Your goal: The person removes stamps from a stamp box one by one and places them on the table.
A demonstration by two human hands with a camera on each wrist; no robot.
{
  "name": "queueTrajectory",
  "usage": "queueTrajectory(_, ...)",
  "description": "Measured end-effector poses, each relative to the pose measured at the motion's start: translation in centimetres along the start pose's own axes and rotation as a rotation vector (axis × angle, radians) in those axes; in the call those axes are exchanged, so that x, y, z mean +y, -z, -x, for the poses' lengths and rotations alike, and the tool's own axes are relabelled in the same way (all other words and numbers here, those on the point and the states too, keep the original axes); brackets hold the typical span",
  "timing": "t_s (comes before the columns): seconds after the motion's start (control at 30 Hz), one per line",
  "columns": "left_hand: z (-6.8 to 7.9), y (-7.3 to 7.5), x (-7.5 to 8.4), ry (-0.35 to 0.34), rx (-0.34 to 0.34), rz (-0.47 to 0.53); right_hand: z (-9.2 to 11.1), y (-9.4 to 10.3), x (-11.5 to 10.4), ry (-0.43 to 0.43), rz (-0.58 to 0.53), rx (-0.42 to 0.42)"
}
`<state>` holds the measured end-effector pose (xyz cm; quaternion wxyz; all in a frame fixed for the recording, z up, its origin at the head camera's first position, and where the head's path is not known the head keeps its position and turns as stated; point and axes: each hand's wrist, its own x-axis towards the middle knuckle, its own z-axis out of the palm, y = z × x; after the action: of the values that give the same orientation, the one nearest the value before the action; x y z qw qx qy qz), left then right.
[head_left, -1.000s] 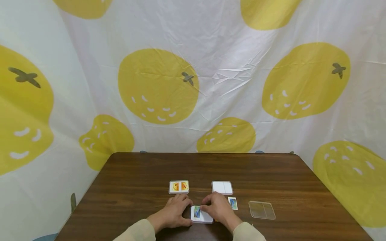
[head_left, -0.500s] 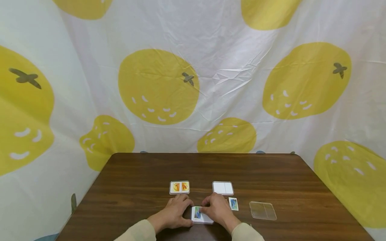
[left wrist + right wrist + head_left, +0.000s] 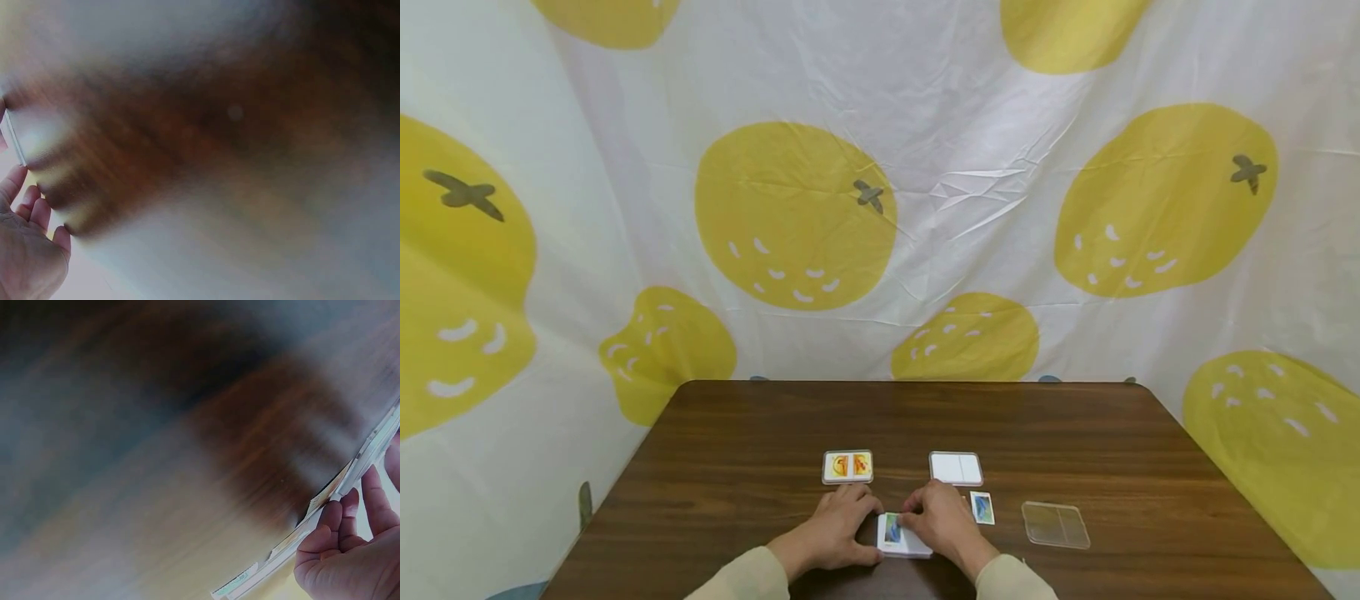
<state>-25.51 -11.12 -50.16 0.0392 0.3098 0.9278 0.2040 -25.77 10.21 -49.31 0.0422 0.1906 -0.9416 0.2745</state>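
A flat clear plastic case with a white insert (image 3: 912, 546) lies at the table's near middle. On its left half sits a small blue-green picture stamp (image 3: 891, 528). My left hand (image 3: 838, 529) holds the case's left end, thumb at the near corner and index finger at the far one. In the left wrist view its fingers (image 3: 37, 209) are bent on the tabletop. My right hand (image 3: 947, 521) bends over the case's right half, thumb and index finger pinching at the stamp's right edge. The right wrist view shows its curled fingers (image 3: 340, 515) beside the case's edge.
Behind the hands lie a case with two orange pictures (image 3: 847, 467) and a case with a blank white insert (image 3: 956, 468). Another blue-green stamp (image 3: 982, 507) lies right of my right hand, with a clear lid (image 3: 1056, 525) farther right. The wooden table (image 3: 760, 442) meets a fruit-print curtain.
Both hands stay almost still at the case. A small orange piece seen by the right hand at the case's near right corner a second ago no longer shows.
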Motion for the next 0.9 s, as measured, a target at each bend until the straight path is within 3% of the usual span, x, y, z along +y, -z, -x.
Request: queueTrajectory(0.9,0.16,0.15,0.13,-0.011,0.014,0.002,-0.29,-0.06,-0.35,-0.037,-0.016,0.003)
